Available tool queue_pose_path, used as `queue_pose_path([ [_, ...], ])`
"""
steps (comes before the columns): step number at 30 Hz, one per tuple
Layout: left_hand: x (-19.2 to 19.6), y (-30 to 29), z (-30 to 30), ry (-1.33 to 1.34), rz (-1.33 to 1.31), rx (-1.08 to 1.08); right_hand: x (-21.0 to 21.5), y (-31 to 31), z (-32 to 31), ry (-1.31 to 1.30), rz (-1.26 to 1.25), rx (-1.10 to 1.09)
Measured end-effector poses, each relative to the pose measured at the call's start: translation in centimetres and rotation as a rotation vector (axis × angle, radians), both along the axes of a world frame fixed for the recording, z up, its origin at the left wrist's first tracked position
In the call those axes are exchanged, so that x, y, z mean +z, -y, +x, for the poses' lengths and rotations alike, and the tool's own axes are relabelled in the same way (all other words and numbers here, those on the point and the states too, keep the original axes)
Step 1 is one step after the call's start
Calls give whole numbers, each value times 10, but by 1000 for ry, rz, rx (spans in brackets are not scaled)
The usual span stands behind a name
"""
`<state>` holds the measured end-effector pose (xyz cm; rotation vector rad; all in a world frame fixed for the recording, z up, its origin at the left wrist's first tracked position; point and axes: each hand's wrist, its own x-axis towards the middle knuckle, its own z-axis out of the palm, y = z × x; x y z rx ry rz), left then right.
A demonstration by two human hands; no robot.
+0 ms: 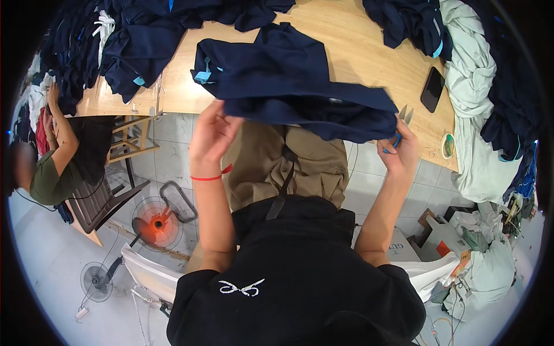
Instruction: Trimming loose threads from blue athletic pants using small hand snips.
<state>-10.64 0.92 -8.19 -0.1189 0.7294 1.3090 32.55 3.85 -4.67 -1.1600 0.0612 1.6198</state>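
Observation:
A navy garment (271,72) stretches over the table's near edge and above my lap, its wide, waistband-like opening facing me. Small light-blue tags (203,75) show at its left end. My left hand (214,136) pinches the near left corner of that opening, some fingertips hidden behind the cloth. At the right end, my right hand (402,147) grips the garment's edge and also keeps a small pair of scissors (407,114) in the palm. The scissors' blades point up and away, and a blue handle shows between the fingers.
More navy garments lie on the wooden table (352,57), at the back and left. A black phone (433,89), a tape roll (447,146) and pale green cloth (470,69) are at the right. A co-worker (55,167) sits at far left, near a fan (157,224).

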Motion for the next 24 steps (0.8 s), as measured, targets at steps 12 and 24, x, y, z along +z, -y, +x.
queue_pose_path([
  [12,64,18,-52,57,193,140,79,-2,-1,217,52,-25],
  [24,73,18,-32,58,312,214,73,11,5,61,269,-19],
])
